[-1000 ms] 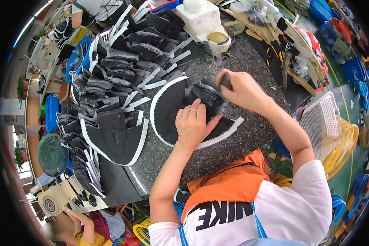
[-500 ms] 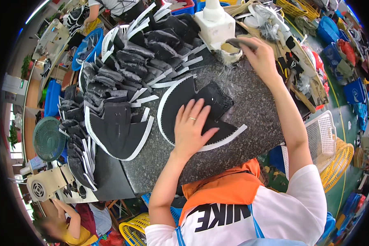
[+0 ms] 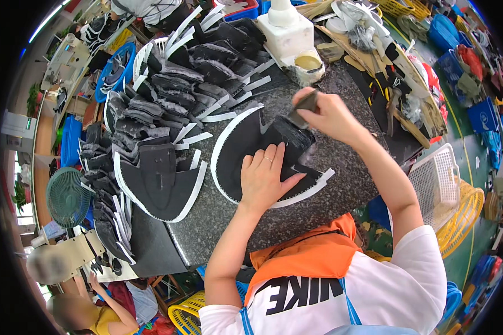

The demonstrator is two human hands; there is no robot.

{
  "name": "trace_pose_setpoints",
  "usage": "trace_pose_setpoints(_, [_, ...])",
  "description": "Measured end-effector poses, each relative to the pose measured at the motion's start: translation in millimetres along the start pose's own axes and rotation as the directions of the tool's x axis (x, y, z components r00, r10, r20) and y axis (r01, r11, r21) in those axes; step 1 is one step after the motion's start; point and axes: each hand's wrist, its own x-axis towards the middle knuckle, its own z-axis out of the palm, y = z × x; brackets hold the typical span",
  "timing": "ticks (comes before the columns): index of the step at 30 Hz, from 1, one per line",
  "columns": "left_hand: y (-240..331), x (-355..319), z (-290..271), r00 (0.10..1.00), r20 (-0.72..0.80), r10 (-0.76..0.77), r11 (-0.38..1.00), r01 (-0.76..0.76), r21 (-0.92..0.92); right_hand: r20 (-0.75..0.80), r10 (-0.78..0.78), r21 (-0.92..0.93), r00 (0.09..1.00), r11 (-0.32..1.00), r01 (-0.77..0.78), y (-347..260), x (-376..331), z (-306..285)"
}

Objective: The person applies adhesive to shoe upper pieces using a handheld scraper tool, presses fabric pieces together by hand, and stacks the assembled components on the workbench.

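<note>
A black curved fabric piece (image 3: 232,148) with a white zigzag-stitched border, like a shoe upper, lies flat on the speckled stone tabletop (image 3: 341,178). My left hand (image 3: 264,181) rests on its middle with fingers stretched out, a ring on one of them. Pinched in my right hand (image 3: 331,116) is a dark flat brush (image 3: 306,105), its end down at the piece's upper right flap, which looks wet and shiny. Beyond it stands a white plastic bottle (image 3: 288,36) with an open cup of pale yellowish liquid (image 3: 309,62) at its base.
A large heap of similar black pieces (image 3: 173,89) covers the table's left side, with one piece (image 3: 159,184) spread in front. At the right lie a wooden-handled tool (image 3: 411,128) and scraps. White (image 3: 436,181) and yellow baskets stand beyond the right edge. A co-worker sits at lower left.
My right hand has brought the brush from the liquid cup toward me and down onto the piece's flap. My left hand stays flat on the piece.
</note>
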Motion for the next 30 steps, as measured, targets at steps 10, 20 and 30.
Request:
trace_pose_setpoints(10, [-12.1, -58.2, -47.6, 0.869, -0.146, -0.474, 0.881, 0.467, -0.08, -0.223, -0.412, -0.726, 0.883, 0.675, 0.131, 48.9, 74.2, -47.5])
trace_pose_setpoints(20, [-2.1, -94.4, -46.2, 0.782, 0.084, -0.617, 0.683, 0.586, -0.435, -0.154, 0.31, 0.22, 0.938, 0.937, -0.273, -34.5, 13.4, 1.1])
trace_pose_setpoints(30, [0.9, -112.8, -21.4, 0.832, -0.098, -0.546, 0.777, 0.459, -0.431, -0.048, -0.469, -0.459, 0.882, 0.795, 0.397, -32.5, 17.8, 119.1])
